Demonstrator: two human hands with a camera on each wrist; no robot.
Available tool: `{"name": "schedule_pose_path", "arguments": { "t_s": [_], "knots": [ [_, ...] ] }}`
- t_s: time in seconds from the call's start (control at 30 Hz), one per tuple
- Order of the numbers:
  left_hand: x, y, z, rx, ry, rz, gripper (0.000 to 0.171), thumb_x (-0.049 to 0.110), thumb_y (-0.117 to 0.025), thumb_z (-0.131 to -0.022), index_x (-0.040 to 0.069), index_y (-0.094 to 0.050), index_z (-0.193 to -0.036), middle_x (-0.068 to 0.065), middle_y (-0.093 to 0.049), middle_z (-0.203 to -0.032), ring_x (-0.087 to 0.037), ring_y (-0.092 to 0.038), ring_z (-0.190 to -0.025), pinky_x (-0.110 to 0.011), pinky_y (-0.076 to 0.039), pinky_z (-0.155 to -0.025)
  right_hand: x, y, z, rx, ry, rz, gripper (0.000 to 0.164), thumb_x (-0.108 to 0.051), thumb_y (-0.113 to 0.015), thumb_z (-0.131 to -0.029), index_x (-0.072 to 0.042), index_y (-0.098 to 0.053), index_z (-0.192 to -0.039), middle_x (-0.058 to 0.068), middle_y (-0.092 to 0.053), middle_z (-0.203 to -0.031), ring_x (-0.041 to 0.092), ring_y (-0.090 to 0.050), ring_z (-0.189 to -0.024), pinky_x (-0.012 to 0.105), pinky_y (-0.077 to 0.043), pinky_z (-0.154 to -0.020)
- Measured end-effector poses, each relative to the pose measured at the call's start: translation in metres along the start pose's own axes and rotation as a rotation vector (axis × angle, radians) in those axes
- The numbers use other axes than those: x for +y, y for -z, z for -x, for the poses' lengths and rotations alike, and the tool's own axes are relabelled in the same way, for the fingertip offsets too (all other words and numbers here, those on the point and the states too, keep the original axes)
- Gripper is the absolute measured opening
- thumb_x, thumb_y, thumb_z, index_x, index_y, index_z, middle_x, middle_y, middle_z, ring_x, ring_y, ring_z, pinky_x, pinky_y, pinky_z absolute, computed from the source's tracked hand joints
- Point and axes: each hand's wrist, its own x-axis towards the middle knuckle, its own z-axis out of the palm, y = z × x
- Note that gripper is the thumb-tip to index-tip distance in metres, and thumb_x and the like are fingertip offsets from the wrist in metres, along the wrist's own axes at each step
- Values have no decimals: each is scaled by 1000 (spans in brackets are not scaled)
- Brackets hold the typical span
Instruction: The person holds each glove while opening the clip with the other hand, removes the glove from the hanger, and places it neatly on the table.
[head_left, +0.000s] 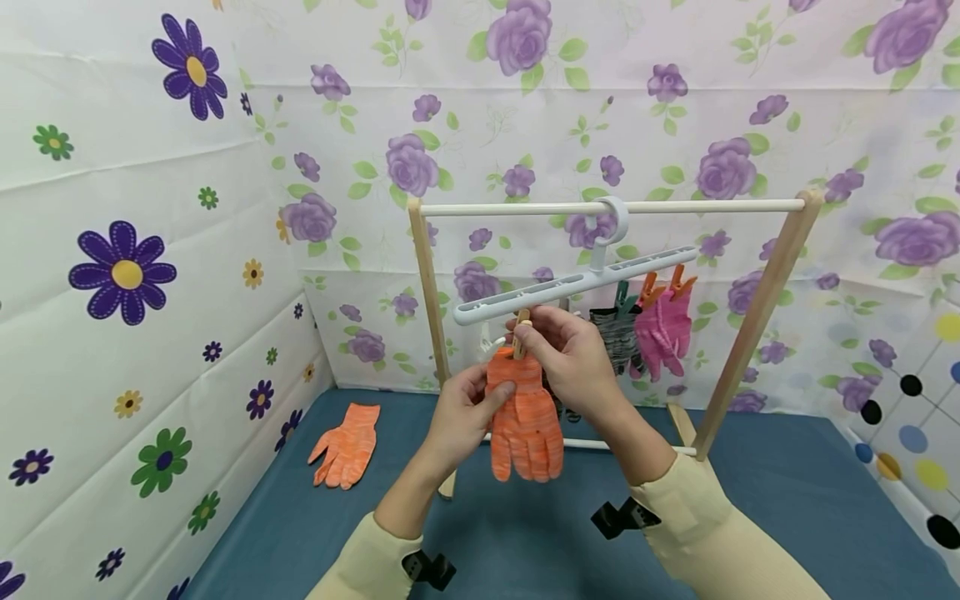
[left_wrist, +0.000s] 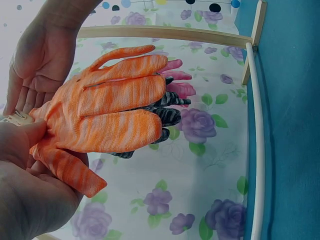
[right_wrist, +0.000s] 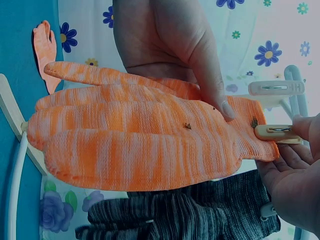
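Note:
An orange knitted glove (head_left: 527, 429) hangs fingers-down between my hands, below the low left end of a light grey hanger (head_left: 547, 292). My left hand (head_left: 459, 414) grips the glove near its cuff, thumb across the front. With thumb and fingers my right hand (head_left: 576, 357) pinches a beige clothespin (right_wrist: 275, 132), whose tip sits at the glove's cuff. Two small dark specks mark the glove in the right wrist view. Farther along the hanger, orange clothespins (head_left: 681, 283) hold a pink glove (head_left: 664, 333), and a dark green clothespin (head_left: 623, 298) holds a black-and-grey glove (head_left: 617, 337).
The hanger hooks over the white bar (head_left: 510, 209) of a wooden-legged rack (head_left: 757, 325). A second orange glove (head_left: 347, 446) lies on the blue table (head_left: 262, 533) at left. A white clip (right_wrist: 276, 88) hangs near the cuff. Flowered sheets (head_left: 300, 150) stand behind and beside.

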Motion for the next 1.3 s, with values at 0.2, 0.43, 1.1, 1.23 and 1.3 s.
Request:
{"name": "schedule_pose_path", "arguments": {
  "t_s": [0.2,0.43,1.1,1.23,1.3],
  "knots": [
    [0,0,1,9,2,1,33,11,-63,-109,-1,-63,-139,-20,-74,-112,-24,-75,-89,-37,-63,-72,1,0,-1,21,-3,8,30,-11,-64,-108,2,-67,-135,20,-73,-125,36,-69,-122,32,-57,-97],
    [0,0,1,25,6,0,31,10,-64,-108,-1,-63,-138,-20,-73,-112,-23,-74,-90,-36,-63,-73,1,-1,-2,36,6,31,30,-11,-65,-108,2,-68,-135,17,-75,-122,25,-72,-116,32,-58,-95],
    [-2,0,5,35,6,-26,32,11,-65,-108,-3,-63,-136,-20,-74,-110,-22,-75,-89,-36,-63,-74,3,-1,-2,48,11,52,25,-13,-67,-107,3,-72,-126,16,-77,-118,22,-74,-112,32,-58,-94],
    [-2,1,5,36,11,-21,32,11,-65,-108,-2,-63,-137,-19,-74,-111,-22,-75,-90,-36,-63,-75,3,-1,-2,47,9,45,25,-12,-67,-107,3,-72,-126,20,-76,-118,23,-74,-112,33,-59,-93],
    [-2,1,5,35,13,-19,32,11,-65,-108,-2,-63,-137,-19,-74,-111,-22,-74,-90,-36,-63,-75,3,-1,-2,45,9,43,24,-12,-67,-107,3,-72,-125,22,-75,-118,23,-74,-111,33,-59,-92]
  ]
}}
